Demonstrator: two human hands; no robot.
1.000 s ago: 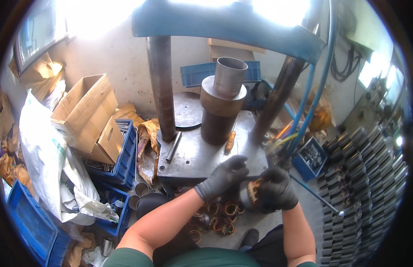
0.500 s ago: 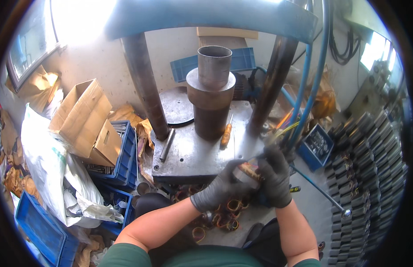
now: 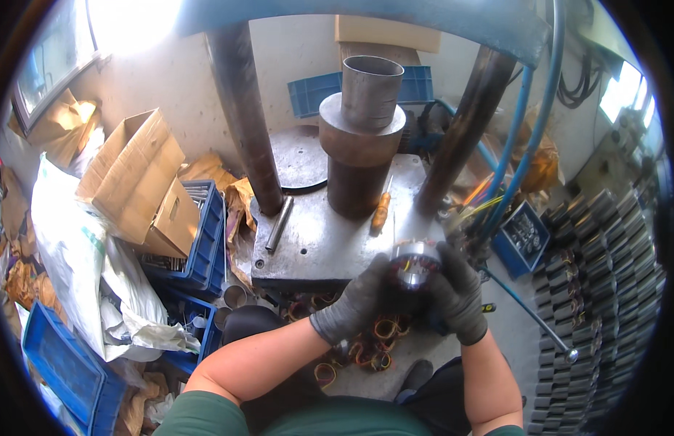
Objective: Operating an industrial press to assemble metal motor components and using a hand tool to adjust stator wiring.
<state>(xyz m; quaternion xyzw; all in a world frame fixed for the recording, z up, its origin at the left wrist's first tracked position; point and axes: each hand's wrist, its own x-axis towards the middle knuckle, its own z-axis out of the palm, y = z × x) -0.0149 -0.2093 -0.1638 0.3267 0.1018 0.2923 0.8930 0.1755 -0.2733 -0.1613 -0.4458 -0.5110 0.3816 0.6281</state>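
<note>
A person in dark grey gloves is holding one stator [image 3: 417, 251], a shiny metal ring with coloured wires, in front of the body and just above the near edge of the steel bench [image 3: 330, 254]. The left hand [image 3: 360, 296] is curling around the left side of it, and the right hand [image 3: 457, 292] is gripping the right side; both are half closed, and some fingertips are lost in shadow. On the bench, a screwdriver [image 3: 381, 214] with an orange handle is lying beside a thick upright cylinder [image 3: 355, 182], which is carrying a wide collar [image 3: 359, 142] and a hollow tube [image 3: 370, 98]. A short metal bar [image 3: 279, 225] is resting farther left. More wire-wound rings [image 3: 385, 329] are lying on the floor below.
</note>
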